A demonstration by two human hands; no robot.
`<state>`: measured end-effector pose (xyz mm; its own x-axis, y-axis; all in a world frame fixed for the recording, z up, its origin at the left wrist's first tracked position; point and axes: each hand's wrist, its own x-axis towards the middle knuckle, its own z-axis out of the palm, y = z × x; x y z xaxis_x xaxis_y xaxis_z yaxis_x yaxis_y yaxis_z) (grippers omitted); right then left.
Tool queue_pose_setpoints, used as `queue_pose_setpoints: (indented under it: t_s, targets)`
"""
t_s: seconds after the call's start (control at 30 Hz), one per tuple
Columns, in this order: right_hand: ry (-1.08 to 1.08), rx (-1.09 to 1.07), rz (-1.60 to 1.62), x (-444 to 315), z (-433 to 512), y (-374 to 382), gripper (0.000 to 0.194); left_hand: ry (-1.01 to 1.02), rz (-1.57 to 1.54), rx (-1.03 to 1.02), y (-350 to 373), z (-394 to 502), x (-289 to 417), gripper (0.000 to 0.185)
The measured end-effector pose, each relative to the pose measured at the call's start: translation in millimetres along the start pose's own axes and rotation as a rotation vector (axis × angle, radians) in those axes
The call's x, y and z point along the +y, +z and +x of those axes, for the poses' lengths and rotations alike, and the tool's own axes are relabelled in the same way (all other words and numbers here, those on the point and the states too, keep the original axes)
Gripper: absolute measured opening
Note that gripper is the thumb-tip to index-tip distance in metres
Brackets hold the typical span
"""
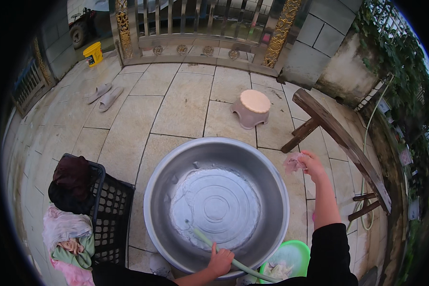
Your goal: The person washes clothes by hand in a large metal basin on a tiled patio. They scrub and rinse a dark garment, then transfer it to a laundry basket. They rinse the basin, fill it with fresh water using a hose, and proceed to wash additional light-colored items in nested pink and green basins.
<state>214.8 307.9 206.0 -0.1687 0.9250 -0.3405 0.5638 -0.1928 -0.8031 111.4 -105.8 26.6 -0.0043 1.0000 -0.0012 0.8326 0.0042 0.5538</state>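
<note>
A large round metal basin (214,152) stands on the paving before me, with shallow, clear water over its ringed bottom. At its near rim my left hand (221,262) grips a pale green hose (203,237). The hose's end points down into the basin, and a little water seems to come from it. My right hand (311,165) is held out beyond the basin's right rim. Pinched in its fingers is a small, crumpled, thin pinkish piece (294,162), cloth or film, I cannot tell which. A bright green plastic basin (305,250) below it holds a whitish crumpled cloth (277,270).
A black plastic basket (111,221) piled with clothes (68,225) stands left. Ahead is a plastic stool (252,109); a wooden bench (343,137) slants along the right. Slippers (109,98), a yellow bucket (93,54) and a metal gate (200,41) lie farther off.
</note>
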Motion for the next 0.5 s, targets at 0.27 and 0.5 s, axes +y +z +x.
queue_pose_setpoints:
  t_s: [0.27,0.5]
  targets:
    - [-0.436,0.246,-0.038,-112,99,56,0.071,0.008,-0.089,0.010,-3,3,-1,0.006]
    - [-0.395,0.088,-0.115,7,46,51,0.016,0.003,-0.045,-0.001,5,-2,-5,0.013]
